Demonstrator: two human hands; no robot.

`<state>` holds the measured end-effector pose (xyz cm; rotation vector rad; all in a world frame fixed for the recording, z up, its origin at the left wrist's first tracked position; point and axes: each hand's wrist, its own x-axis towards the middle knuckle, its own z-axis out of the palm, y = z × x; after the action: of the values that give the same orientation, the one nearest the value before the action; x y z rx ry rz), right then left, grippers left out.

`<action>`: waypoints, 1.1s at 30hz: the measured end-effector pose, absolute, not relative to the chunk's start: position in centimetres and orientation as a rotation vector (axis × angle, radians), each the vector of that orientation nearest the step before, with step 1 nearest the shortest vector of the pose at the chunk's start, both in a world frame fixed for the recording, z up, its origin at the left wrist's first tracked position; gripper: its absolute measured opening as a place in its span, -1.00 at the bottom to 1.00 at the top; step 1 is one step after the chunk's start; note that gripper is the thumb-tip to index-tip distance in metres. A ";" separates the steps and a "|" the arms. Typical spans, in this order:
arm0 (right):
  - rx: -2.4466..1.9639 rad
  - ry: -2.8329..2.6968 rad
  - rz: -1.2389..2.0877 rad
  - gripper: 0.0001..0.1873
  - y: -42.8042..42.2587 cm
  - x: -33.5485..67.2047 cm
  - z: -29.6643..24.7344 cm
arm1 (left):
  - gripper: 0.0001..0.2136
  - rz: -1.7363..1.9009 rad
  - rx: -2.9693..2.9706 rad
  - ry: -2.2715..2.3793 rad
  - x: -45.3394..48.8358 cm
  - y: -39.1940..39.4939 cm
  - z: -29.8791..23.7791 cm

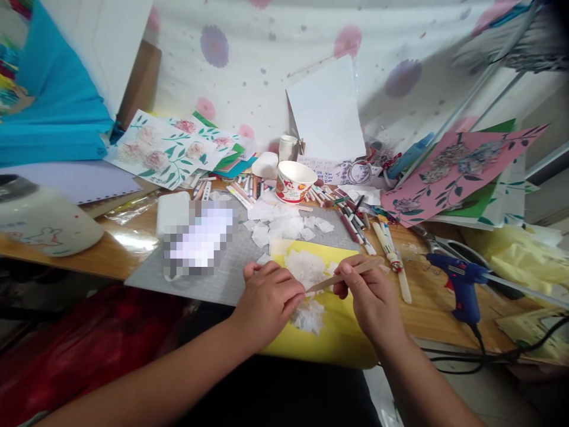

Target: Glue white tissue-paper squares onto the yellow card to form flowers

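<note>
My right hand [371,296] pinches a flat wooden craft stick [344,279], which slants down to the left. At the stick's lower end, the thumb and fingertips of my left hand [271,296] are pressed together; whatever they hold is too small to make out. Both hands are over a yellow sheet of paper [342,338] that hangs past the table's front edge. On that sheet sit crumpled white tissue-paper clusters [304,267], one of them partly behind my left fingers. Loose torn tissue-paper pieces [284,225] lie just beyond, on a grey cutting mat [213,284].
A paper bowl [296,182] stands at the back among many markers [351,228]. A blue glue gun [462,281] with its cord and scissors [457,249] are at the right. Flower pictures [160,151] lean at the left. A blurred-out bright object [200,240] rests on the mat.
</note>
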<state>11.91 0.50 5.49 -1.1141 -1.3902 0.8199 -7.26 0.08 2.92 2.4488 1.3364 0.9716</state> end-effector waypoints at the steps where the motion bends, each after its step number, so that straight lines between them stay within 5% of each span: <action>1: -1.125 -1.416 0.825 -0.64 0.7 11.8 5.6 | -0.86 0.981 2.471 1.296 -7.3 0.0 2.7; 18: -1.390 -1.900 0.860 -0.67 2.8 11.1 6.7 | -0.95 0.911 2.461 1.153 -8.3 -0.1 2.7; 33: -1.664 -2.387 0.456 -0.77 3.2 8.2 8.8 | -0.90 0.847 2.513 1.142 -8.2 0.0 2.7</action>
<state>8.21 3.20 8.77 -1.6641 -2.3871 0.4555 -8.23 -0.01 2.72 2.5134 1.1416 0.8469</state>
